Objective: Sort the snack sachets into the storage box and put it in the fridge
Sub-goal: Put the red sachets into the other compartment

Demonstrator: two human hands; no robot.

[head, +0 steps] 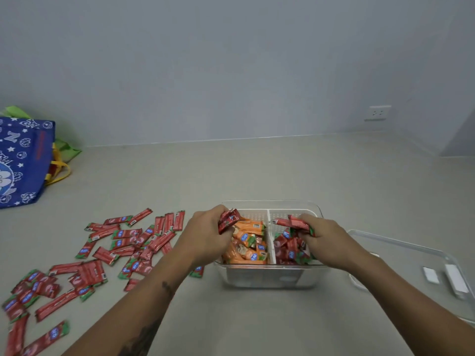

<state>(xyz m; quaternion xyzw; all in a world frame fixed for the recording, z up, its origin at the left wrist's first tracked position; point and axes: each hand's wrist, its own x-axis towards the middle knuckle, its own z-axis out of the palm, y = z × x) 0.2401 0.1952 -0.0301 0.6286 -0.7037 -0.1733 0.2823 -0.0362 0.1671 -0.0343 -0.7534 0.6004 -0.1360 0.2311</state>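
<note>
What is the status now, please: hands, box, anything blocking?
Left hand and right hand each grip red sachets over the storage box. Many sachets unsorted. Nothing blocking.

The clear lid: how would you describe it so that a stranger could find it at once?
Start from the clear storage box between the hands. The clear lid lies flat on the counter just right of it. Unlike the box, it is shallow, holds no sachets and carries white clips.

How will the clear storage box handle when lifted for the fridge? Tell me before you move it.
The storage box looks rigid, so it probably won't flex. Its smooth clear walls may be slippery. The orange sachets and red sachets lie loose and may shift if it tilts.
</note>
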